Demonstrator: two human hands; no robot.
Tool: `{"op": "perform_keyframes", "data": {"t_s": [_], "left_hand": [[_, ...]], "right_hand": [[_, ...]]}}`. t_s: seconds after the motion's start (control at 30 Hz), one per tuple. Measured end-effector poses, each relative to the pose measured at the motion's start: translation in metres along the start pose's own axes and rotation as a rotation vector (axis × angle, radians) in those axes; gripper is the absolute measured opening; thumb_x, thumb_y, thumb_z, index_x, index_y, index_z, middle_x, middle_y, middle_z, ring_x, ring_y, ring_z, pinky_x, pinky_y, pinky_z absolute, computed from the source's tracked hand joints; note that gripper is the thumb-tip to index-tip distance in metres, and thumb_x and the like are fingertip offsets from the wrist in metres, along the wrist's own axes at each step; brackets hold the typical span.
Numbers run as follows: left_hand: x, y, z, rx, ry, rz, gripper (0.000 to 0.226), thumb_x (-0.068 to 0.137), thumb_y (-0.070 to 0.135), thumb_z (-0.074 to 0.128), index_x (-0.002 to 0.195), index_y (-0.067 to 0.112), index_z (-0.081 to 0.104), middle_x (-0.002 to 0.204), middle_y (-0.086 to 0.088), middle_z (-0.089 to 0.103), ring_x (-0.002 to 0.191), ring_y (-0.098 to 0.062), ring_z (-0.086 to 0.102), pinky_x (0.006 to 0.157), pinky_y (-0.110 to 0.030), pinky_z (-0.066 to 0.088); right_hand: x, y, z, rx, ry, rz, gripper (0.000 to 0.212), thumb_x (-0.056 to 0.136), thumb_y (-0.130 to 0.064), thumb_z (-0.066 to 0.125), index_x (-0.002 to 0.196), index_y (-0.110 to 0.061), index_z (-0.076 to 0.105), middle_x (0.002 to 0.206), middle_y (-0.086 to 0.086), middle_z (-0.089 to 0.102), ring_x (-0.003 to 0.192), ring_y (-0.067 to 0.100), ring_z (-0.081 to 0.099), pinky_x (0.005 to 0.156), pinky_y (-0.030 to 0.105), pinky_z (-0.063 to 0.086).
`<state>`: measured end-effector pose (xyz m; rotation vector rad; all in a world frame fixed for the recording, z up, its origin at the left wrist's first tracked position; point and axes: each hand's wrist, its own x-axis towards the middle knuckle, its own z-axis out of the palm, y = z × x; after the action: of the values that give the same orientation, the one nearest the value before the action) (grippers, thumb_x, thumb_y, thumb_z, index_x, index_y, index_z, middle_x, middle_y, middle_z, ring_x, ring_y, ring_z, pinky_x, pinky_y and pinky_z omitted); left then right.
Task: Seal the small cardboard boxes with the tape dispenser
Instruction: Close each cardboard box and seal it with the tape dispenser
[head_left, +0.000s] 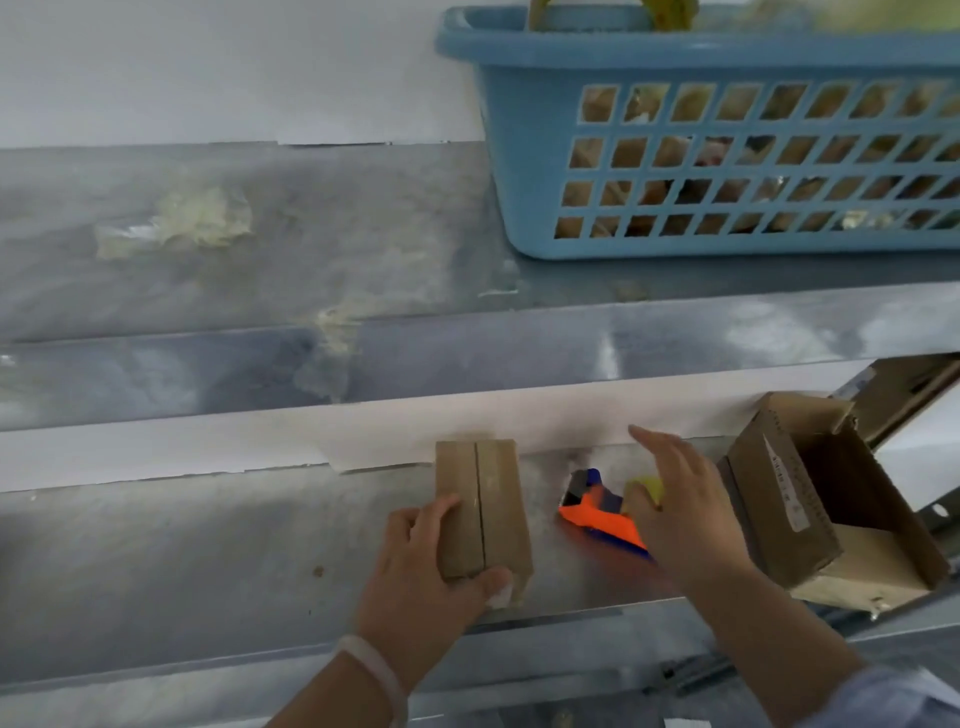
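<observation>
blue basket (524, 171) on the upper shelf (363, 270); a crumpled, perhaps plastic, scrap (176, 223) lies left.

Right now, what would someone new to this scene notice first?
A big blue basket fills the upper right. At bottom centre the left hand holds a small closed box. Just to its right, the open right hand reaches over a bright orange tape dispenser. An open box lies tipped at the far right.
</observation>
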<state>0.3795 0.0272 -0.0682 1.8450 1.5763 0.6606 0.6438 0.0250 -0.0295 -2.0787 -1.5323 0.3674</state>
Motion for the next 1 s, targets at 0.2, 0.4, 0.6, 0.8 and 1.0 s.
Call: {"op": "perform_keyframes", "data": {"t_s": [0.2,0.4,0.6,0.8,1.0], "left_hand": [[0.008,0.034,0.001,-0.005,0.246,0.433,0.044,0.082,0.051,0.059,0.121,0.031,0.058,0.120,0.007,0.050,0.107,-0.008,0.052,0.094,-0.024,0.043],[0.019,0.105,0.061,-0.646,-0.584,-0.309,0.025,0.096,0.034,0.055,0.117,0.020,0.060,0.118,0.000,0.065,0.110,-0.016,0.061,0.099,-0.036,0.049],[0.034,0.115,0.117,-0.964,-0.402,-0.753,0.022,0.091,0.034,0.065,0.108,0.021,0.062,0.103,-0.005,0.071,0.089,-0.020,0.069,0.058,-0.028,0.055],[0.031,0.124,0.106,-0.835,-0.448,-0.558,0.019,0.095,0.033,0.059,0.101,0.017,0.067,0.096,-0.006,0.074,0.085,-0.021,0.071,0.078,-0.039,0.059],[0.021,0.128,0.066,-1.125,-0.635,-0.463,0.044,0.076,0.038,0.059,0.114,0.014,0.064,0.108,-0.010,0.073,0.096,-0.024,0.070,0.082,-0.044,0.057]], "right_hand": [[0.008,0.039,-0.012,-0.022,-0.285,0.299,0.035,0.095,-0.041,0.051,0.128,-0.029,0.051,0.118,0.003,0.059,0.097,0.019,0.053,0.084,0.033,0.042],[-0.019,0.044,0.015,0.075,-0.170,0.287,0.028,0.100,-0.036,0.041,0.116,-0.021,0.057,0.108,0.006,0.061,0.097,0.024,0.054,0.087,0.037,0.043],[-0.040,0.043,0.022,0.160,-0.157,0.125,0.025,0.098,-0.024,0.049,0.119,-0.027,0.063,0.103,-0.009,0.059,0.101,0.014,0.054,0.088,0.029,0.040],[-0.052,0.042,0.001,0.454,0.054,0.260,0.025,0.098,-0.030,0.050,0.120,-0.035,0.061,0.112,-0.006,0.064,0.098,0.000,0.058,0.080,0.018,0.045],[-0.054,0.024,-0.025,1.348,-0.217,0.668,0.037,0.102,-0.023,0.040,0.122,0.005,0.055,0.101,0.018,0.068,0.083,0.015,0.070,0.074,0.030,0.055]]}}
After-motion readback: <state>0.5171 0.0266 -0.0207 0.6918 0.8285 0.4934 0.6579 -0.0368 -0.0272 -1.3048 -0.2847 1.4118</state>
